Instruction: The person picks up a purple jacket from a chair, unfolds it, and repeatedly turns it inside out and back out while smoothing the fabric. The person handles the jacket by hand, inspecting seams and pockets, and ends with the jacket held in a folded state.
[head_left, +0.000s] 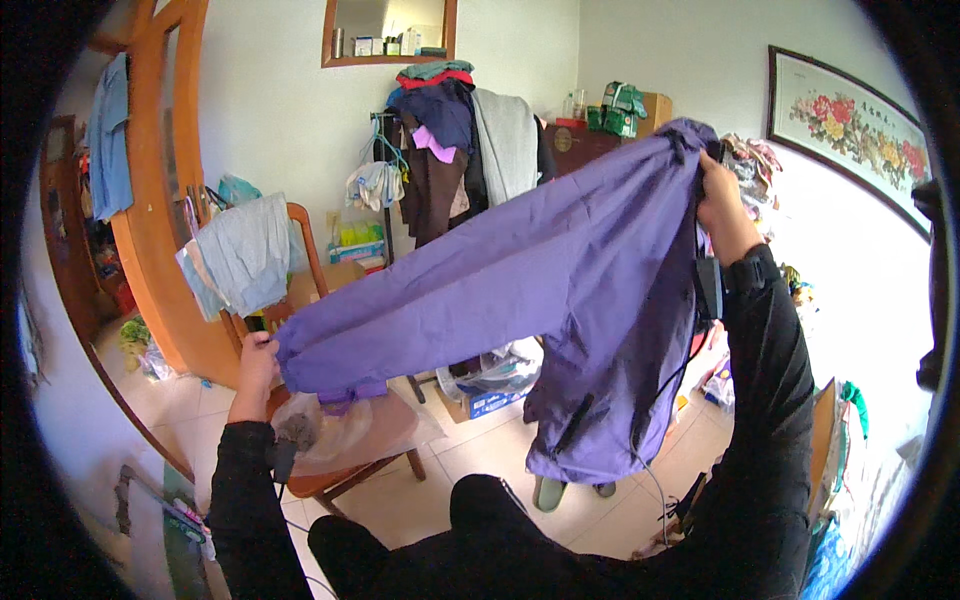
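A purple jacket (480, 277) hangs stretched between my two hands, with one sleeve pulled out towards the left. My left hand (256, 367) grips the cuff end of that sleeve. At the upper right, my right hand (721, 201) is closed on the jacket near its collar. The jacket's body drops below the right hand, and a dark zip pocket (574, 426) shows on it. Beneath the cuff stands a wooden chair (330, 474) whose seat carries a clear plastic bag (337, 442) and a small purple piece of cloth (352, 395).
Grey-blue clothes (244, 251) hang over the chair's back. Behind, a rack holds piled garments (435, 112). A box with plastic wrapping (495, 386) sits on the tiled floor, near green slippers (550, 493). An orange wooden door (161, 225) stands at the left.
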